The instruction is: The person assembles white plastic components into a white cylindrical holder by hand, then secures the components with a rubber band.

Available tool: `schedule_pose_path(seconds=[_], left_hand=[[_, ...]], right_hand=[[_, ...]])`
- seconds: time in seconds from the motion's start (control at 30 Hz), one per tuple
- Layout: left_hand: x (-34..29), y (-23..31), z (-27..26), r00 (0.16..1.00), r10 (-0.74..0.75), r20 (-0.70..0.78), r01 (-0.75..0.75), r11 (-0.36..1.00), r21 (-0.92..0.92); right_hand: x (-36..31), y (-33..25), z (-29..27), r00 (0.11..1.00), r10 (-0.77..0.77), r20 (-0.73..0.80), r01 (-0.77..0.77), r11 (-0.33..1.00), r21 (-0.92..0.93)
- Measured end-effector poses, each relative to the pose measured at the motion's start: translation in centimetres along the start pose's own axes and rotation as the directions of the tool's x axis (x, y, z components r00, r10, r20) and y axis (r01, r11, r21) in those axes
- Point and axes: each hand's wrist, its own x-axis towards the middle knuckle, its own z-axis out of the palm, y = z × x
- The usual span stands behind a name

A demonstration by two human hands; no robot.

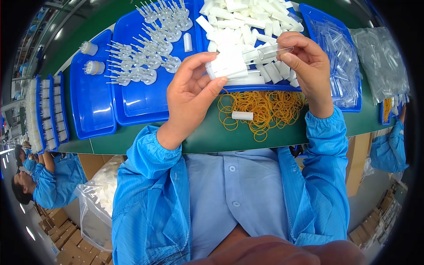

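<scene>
My left hand (191,90) is closed around a bundle of white flat-sided pieces (229,66), thumb in front and fingers behind. Glare washes out part of the bundle, and thin stems stick out from its right side. Between the thumb and fingertips of my right hand (312,66) is a clear plastic tube (274,52), pointing left toward the bundle. Both hands are raised over the near edge of a blue tray heaped with white pieces (247,33). Whether the tube touches the bundle, I cannot tell.
Loose yellow rubber bands (278,108) and a single white cylinder (242,115) lie on the green table (198,143). Clear-stemmed parts (148,53) stand in a blue tray (141,115) at left; two banded bundles (94,67) sit beside them. Clear tubes (338,66) fill the right tray.
</scene>
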Motion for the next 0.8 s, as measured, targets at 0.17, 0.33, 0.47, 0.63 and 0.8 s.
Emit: schedule_pose_path(seconds=[0.17,0.33,0.47,0.63,0.8], left_hand=[[0.0,-0.2,-0.1,1.0,0.003,-0.017,-0.003,1.0,0.007],[0.0,-0.4,-0.2,0.998,0.059,-0.017,-0.058,0.996,0.072],[0.0,-0.6,-0.3,0.997,0.082,-0.009,-0.081,0.996,0.044],[-0.1,-0.3,-0.2,0.995,0.102,-0.014,-0.1,0.988,0.116],[-0.2,-0.4,-0.1,0.996,0.084,-0.018,-0.082,0.993,0.086]], right_hand=[[-0.1,-0.2,-0.3,1.0,-0.002,0.027,0.005,0.995,-0.102],[-0.2,-0.9,0.2,0.995,0.096,0.031,-0.094,0.994,-0.06],[-0.3,-0.9,0.2,0.99,0.129,0.051,-0.123,0.986,-0.11],[-0.4,-0.9,0.2,0.989,0.13,0.067,-0.123,0.988,-0.091],[-0.4,-0.8,0.4,0.991,0.063,0.116,-0.053,0.995,-0.083]])
